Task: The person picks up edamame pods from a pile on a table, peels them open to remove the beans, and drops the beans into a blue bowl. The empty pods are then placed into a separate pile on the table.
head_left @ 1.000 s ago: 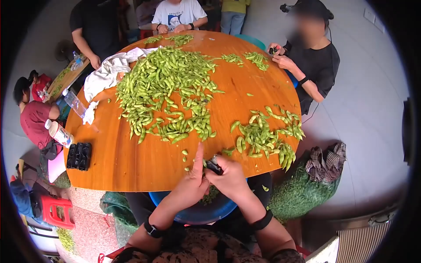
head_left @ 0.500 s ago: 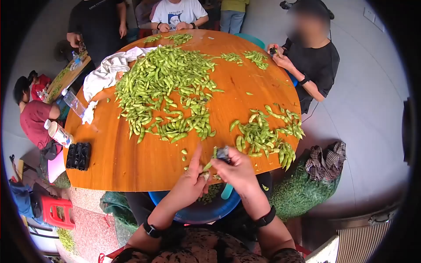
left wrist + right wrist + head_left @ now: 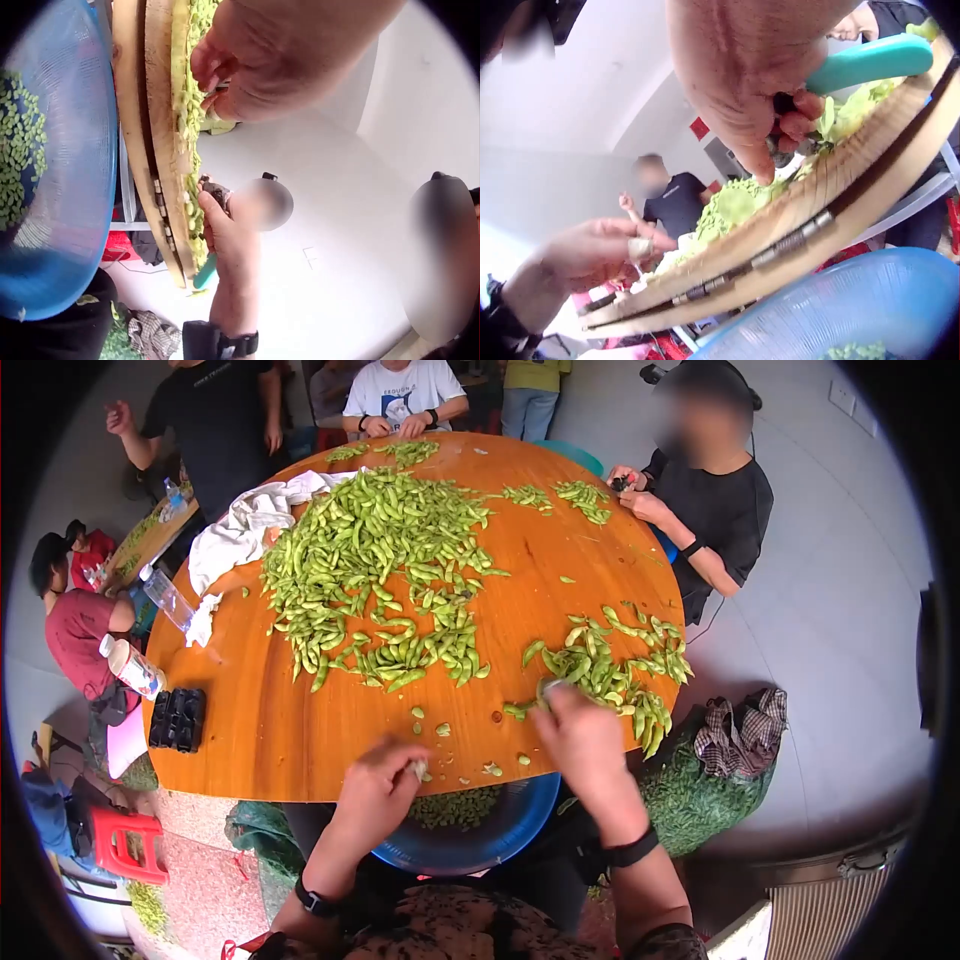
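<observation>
My right hand (image 3: 588, 748) reaches into the small pile of green soybean pods (image 3: 600, 670) at the table's right front. A tool's teal handle (image 3: 874, 66) sticks out of its grip; the tool's other end is hidden. Something dark (image 3: 216, 193) covers its fingertips. My left hand (image 3: 375, 792) hovers at the table's front edge, fingers slightly bent, nothing visible between them. One of its digits wears a pale wrap (image 3: 640, 248). Loose shelled beans (image 3: 443, 730) lie just beyond it. Below the edge, a blue basin (image 3: 525, 825) holds many shelled beans (image 3: 15, 150).
A large heap of pods (image 3: 380, 560) covers the middle of the round wooden table (image 3: 240, 730). A white cloth (image 3: 255, 525), bottles (image 3: 135, 668) and a black tray (image 3: 178, 720) stand left. A person (image 3: 715, 500) works at right; others sit or stand around. A full green sack (image 3: 690, 800) is at right.
My hands were together over the table edge, working at a pod. They have parted: the right has moved right to the small pile, the left drawn back left. More beans lie in front.
</observation>
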The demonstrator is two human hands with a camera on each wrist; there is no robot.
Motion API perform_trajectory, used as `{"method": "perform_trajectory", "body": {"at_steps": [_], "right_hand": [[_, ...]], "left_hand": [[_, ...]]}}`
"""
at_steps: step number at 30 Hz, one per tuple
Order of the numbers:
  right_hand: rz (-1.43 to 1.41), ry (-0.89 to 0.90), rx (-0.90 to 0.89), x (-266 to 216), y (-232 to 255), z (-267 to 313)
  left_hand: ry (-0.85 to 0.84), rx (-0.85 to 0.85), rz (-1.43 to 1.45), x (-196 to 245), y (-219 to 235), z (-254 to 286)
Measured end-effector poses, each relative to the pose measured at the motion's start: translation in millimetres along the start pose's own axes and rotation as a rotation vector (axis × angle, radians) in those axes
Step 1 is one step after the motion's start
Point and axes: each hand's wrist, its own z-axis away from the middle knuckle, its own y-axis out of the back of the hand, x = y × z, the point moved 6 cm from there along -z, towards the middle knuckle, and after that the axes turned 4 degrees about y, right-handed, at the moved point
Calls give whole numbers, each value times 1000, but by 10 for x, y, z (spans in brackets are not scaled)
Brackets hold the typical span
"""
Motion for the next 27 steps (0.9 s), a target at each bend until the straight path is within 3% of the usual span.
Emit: {"method": "perform_trajectory", "body": {"at_steps": [2,3,8,10,16,17,18,20,23,24,27], "right_hand": [[-84,37,-131,-163,-173,26],[-86,41,-125,-133,-211,36],[128,-123,-110,400,-110,35],[199,-236,-83,664,-10,51],[382,-395,-105,1198,270,260],[386,-437,-103,1227,331,291],[334,-492,-134,1255,370,337],[301,-527,-187,1174,421,388],[19,-391,-99,835,506,407],[-48,-272,-75,706,516,393],[-448,-348,-157,318,314,358]], "left_hand": [[-168,416,-412,135,160,-76],[-249,444,-399,167,138,-131],[-318,353,-396,190,-103,-268],[-372,201,-281,220,-254,-252],[-169,328,-334,116,24,-490],[-207,451,-457,117,129,-557],[-244,574,-579,116,213,-591],[-208,516,-571,-1,258,-682],[-136,466,-562,-108,244,-824],[-94,479,-565,-147,244,-848],[-55,533,-774,-189,221,-906]]}}
